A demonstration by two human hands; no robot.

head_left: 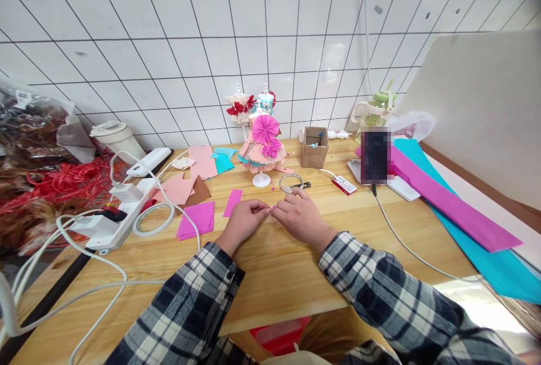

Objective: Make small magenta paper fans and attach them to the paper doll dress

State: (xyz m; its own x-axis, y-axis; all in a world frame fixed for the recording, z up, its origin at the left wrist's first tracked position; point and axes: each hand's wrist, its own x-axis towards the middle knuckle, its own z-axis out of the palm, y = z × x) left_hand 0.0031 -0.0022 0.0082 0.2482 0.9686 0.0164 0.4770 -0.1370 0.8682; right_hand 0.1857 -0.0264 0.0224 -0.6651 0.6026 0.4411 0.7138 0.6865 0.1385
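My left hand [244, 219] and my right hand [299, 216] rest on the wooden table [270, 275], fingertips meeting over a tiny pink paper piece [273, 207] pinched between them. Just beyond the left hand lies a small magenta paper rectangle [233, 201]. A larger magenta sheet [196, 219] lies further left. A miniature dress form with a pink paper dress [262, 148] stands behind the hands. Both sleeves are dark plaid.
A tape roll [154, 218] and a white power strip [110, 216] with cables sit left. A clear tape ring [291, 182], cardboard box [314, 147], propped phone [375, 156], and long magenta [448, 199] and teal paper sheets [499, 266] lie right. Red string [59, 179] piles far left.
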